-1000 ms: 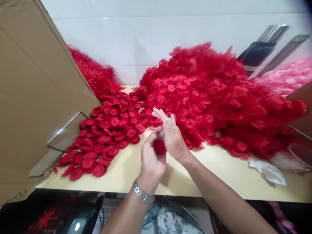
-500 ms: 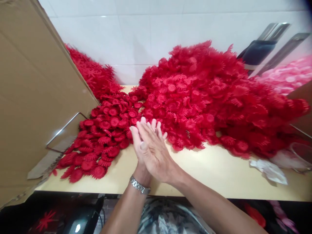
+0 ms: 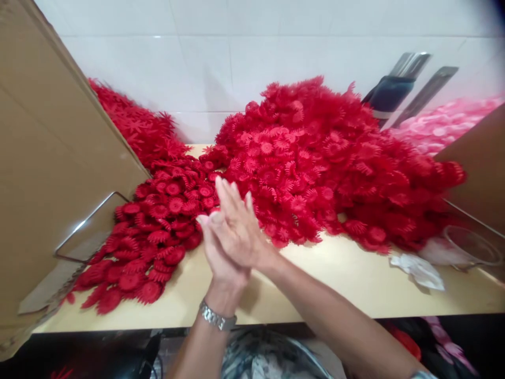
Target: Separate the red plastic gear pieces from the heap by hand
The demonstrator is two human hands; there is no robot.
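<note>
My left hand and my right hand are pressed palm to palm above the front of the table. The right hand lies over the left with its fingers stretched out. Of the left hand the thumb and the heel show, its other fingers mostly covered by the right. Whether anything lies between the palms is hidden. A steel watch is on my left wrist. Just left of the hands spreads a pile of red coiled felt flowers. Behind them and to the right rises a larger heap of red fringed flowers.
A tall cardboard box with a wire handle borders the left side. Loose red petal pieces lie at the back left. White crumpled tissue, a clear plastic cup and pink pieces are to the right. Metal tools lean against the tiled wall.
The hands remain together, but the right has slid against the left. The left fingertips that showed beyond it are now covered. The camera view has shifted slightly right.
</note>
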